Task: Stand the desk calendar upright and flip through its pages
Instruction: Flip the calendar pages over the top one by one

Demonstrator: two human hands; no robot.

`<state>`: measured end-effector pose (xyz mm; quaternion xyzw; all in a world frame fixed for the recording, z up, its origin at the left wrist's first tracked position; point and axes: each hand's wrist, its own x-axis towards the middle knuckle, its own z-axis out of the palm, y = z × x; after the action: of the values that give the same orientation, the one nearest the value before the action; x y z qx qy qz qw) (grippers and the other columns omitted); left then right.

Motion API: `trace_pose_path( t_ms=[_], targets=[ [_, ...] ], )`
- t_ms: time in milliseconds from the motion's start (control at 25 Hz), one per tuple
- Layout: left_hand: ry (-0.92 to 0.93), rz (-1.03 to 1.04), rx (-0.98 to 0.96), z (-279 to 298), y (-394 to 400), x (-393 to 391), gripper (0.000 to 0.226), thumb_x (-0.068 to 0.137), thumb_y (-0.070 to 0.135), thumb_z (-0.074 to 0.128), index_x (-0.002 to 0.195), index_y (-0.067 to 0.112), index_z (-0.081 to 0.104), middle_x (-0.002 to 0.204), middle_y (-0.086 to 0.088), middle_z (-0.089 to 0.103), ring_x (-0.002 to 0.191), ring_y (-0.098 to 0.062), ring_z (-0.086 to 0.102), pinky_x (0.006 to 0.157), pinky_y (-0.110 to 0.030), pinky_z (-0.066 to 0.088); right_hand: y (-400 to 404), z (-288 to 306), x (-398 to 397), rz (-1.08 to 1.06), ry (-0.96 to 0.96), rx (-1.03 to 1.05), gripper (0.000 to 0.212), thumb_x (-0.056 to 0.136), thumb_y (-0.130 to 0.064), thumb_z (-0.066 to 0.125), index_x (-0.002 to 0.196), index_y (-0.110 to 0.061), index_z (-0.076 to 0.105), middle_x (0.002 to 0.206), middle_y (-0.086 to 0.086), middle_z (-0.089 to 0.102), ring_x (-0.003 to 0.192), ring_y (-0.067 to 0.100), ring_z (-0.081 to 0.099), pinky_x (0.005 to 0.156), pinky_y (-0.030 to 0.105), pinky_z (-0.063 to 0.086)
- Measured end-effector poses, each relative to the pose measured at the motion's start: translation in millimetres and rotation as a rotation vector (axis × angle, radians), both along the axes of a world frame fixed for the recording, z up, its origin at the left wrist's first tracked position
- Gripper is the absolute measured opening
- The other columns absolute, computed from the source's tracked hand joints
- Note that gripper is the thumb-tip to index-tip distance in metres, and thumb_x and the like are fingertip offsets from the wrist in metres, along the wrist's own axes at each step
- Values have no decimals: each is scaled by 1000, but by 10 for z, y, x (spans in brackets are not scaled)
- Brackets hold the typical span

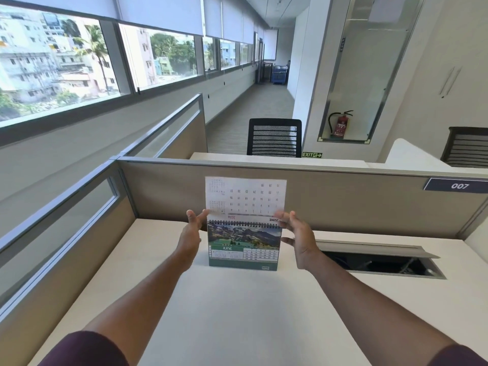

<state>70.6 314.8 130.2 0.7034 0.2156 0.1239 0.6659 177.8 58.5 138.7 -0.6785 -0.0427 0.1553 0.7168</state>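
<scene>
Forearms (148,294) flank calendar (244,247); left hand (194,228) grip apart, right hand (299,236) grip unclear, so loosely held page (245,195) may flop back.

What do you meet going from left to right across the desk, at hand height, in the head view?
left hand → desk calendar → right hand → open cable hatch

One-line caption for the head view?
The left hand and right hand guide a raised page above the upright desk calendar.
</scene>
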Motion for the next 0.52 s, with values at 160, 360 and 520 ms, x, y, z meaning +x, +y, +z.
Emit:
trace_pose_path(
  t_ms=[160,360,520],
  targets=[
    [59,-57,186,-130,-6,140,74,96,65,5,150,30,43,164,6,28,153,-21,19,123,-50,12,38,-71,122,39,-74,-100,37,106,-27,43,129,-19,71,126,-6,68,118,11,58,85,23,41],
    [76,-98,335,-428,70,288,68,100,59,14,151,25,41,164,5,27,156,-22,9,127,-49,8,57,-360,222,112,-210,-420,40,95,-32,53,133,-35,65,145,-5,55,134,12,47,111,31,35],
    [15,-96,314,-461,51,324,56,106,42,22,149,13,45,158,1,38,145,-6,27,123,-27,15,83,-439,174,135,-294,-461,45,97,-13,54,141,-25,57,150,-11,52,141,11,41,115,28,30]
  ],
)
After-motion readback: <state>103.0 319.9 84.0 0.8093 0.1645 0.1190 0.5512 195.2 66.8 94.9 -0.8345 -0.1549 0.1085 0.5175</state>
